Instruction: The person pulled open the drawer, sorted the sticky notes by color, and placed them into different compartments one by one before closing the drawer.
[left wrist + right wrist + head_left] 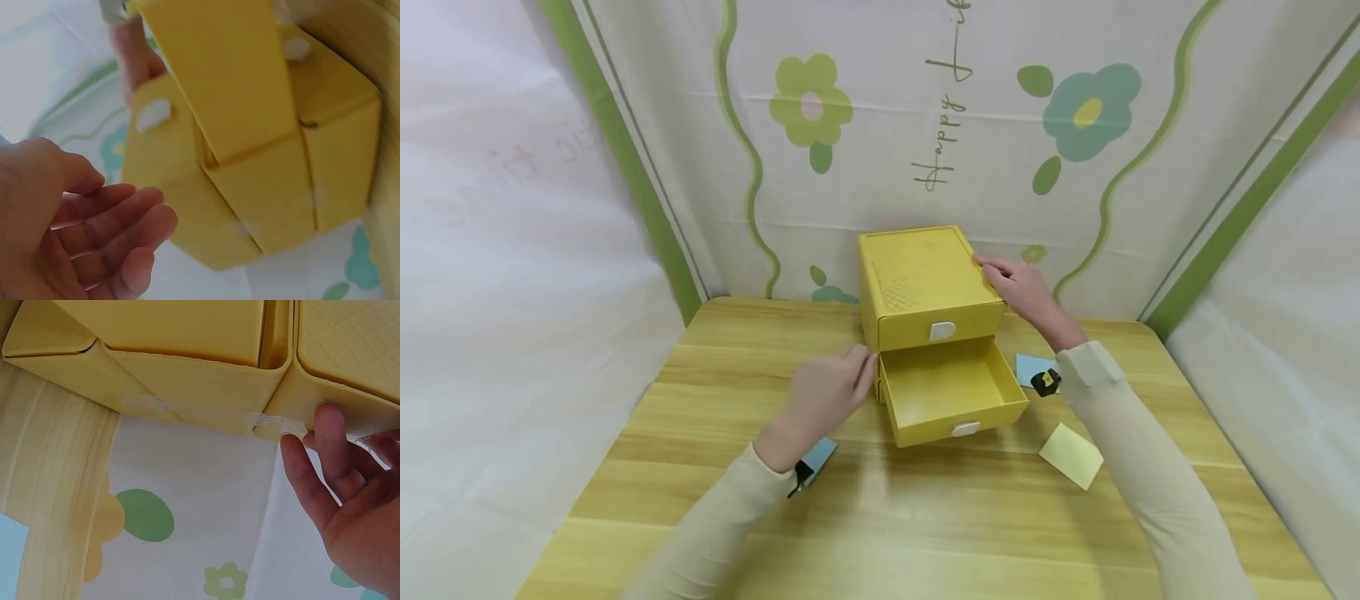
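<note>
A yellow drawer box [928, 267] with stacked drawers and white pull tabs stands against the back curtain. One drawer [955, 392] below the top one is pulled out, and its inside is bare. My left hand [827, 392] is beside the box's left side; in the left wrist view its fingers [119, 231] are loosely bent with nothing in them. At the upper right edge of the box is my right hand [1018, 287]. Its fingertips [329, 415] rest against the side of the top section in the right wrist view.
A blue paper [1030, 367] lies right of the box, overlapped by a small black item [1046, 382] near the right cuff. A pale yellow paper [1072, 456] is closer to the front. Another blue paper [818, 454] lies by the left wrist. Flowered white curtain [880, 150] closes off the back.
</note>
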The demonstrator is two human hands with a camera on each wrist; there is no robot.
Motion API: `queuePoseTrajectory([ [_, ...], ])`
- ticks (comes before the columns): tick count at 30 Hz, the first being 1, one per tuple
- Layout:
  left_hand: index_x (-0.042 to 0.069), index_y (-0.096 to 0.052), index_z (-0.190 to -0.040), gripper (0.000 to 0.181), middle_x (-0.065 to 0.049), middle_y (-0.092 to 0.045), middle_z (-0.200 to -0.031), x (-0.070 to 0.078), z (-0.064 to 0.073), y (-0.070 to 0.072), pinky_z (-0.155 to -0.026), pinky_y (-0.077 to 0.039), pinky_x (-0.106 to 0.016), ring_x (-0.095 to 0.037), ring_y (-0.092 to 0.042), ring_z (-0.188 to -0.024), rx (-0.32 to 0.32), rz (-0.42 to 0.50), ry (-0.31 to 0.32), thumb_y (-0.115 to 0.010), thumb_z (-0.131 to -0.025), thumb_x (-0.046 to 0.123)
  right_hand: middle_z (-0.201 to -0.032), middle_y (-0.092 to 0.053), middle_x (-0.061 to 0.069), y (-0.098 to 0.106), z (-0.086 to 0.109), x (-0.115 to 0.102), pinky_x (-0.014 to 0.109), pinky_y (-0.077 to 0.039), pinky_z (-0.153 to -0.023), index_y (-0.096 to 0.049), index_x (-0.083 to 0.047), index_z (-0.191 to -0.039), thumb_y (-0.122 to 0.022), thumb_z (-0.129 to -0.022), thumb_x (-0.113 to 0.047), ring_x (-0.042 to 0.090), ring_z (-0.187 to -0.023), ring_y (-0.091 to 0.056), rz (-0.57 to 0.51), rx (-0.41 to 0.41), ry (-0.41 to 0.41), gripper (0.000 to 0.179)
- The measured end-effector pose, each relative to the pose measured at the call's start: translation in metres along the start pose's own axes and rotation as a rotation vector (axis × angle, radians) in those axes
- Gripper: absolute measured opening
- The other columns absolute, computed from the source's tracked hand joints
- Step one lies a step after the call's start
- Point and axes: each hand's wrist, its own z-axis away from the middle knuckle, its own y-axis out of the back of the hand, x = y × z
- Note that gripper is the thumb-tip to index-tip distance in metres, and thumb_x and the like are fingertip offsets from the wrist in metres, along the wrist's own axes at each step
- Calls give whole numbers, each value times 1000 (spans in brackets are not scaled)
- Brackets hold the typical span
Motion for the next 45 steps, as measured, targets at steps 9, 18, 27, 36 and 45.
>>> queuePoseTrajectory([
  [9, 15, -49, -63, 35, 7, -38, -49, -38, 16, -9, -37, -20, -17, -4, -31, -39, -152, 0, 141, -61, -95, 15, -143, -56, -2, 3, 0, -1, 28, -38, -56, -56, -27, -139, -40, -103, -43, 12, -62, -45, 1, 10, 3, 43],
  [18, 13, -56, -64, 31, 7, -45, -49, -54, 39, -18, -39, -25, -18, -4, -34, -42, -304, -1, 207, -67, -93, 18, -140, -59, 0, 0, 1, 2, 30, -35, -48, -56, -27, -139, -41, -103, -43, 10, -47, -30, -17, -2, 17, 42],
  [27, 8, -69, -97, 21, 4, -62, -68, -54, 58, -18, -44, -35, -21, -7, -44, -50, -637, 91, 330, -68, -93, 29, -142, -57, -1, 0, 1, -1, 33, -40, -65, -57, -28, -138, -41, -102, -43, 19, -82, -53, 6, 5, 12, 42],
  [36, 8, -63, -94, 31, 3, -52, -62, -56, 74, -18, -44, -31, -22, -9, -41, -51, -775, 74, 383, -75, -86, 35, -144, -55, 0, 0, 2, -1, 36, -40, -79, -56, -25, -140, -39, -103, -44, 21, -105, -55, -11, -6, 17, 45],
  [45, 6, -62, -95, 42, -1, -58, -74, -52, 80, -13, -52, -44, -28, -14, -50, -62, -894, 64, 433, -80, -79, 40, -146, -53, 1, -1, 3, -4, 37, -41, -80, -55, -23, -141, -40, -103, -41, 22, -110, -56, -23, -12, 9, 44],
])
